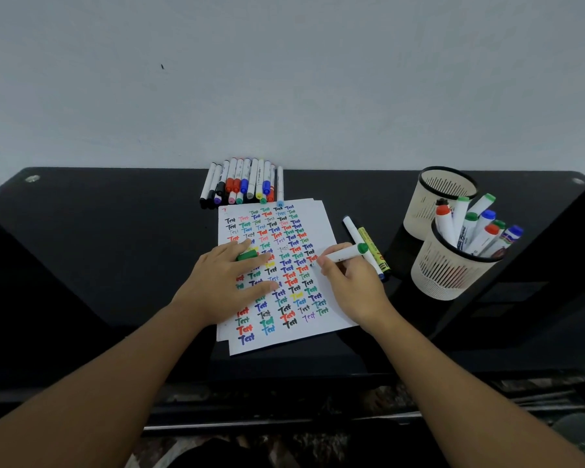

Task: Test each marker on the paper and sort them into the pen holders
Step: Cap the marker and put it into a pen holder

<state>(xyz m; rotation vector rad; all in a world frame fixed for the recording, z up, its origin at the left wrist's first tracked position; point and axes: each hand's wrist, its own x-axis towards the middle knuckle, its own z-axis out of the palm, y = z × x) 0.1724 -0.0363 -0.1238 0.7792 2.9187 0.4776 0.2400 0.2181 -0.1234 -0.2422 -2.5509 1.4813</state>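
Here, right hand (355,285): curled round a white marker (343,254) with a green band, held nearly level, its tip end toward the paper's right side; whether the tip touches the sheet cannot be told.
Left hand (228,282): lies flat on the paper with fingers spread and fairly straight, pressing the sheet down; a green cap (247,255) sits between the index and middle fingers.
Paper (320,216): a white sheet, with more sheet edges showing beneath it, in the middle of the counter, covered in rows of the word "Test" in black, red, green, blue, yellow and purple.
Loose markers: a white one with a blue tip (353,233) and a yellow one (372,246) lie side by side on the counter just right of the paper, partly behind the right hand.
Marker row (244,180): many capped markers lie side by side beyond the paper's far edge, against the wall, caps toward the person.
Near holder (448,271): a cream mesh cup at the right, holding several markers with red, green and blue caps, standing upright and leaning.
Far holder (434,194): a second cream cup just behind the first; what it contains cannot be made out.
Counter (115,231): black and glossy, set against a pale wall (284,79).
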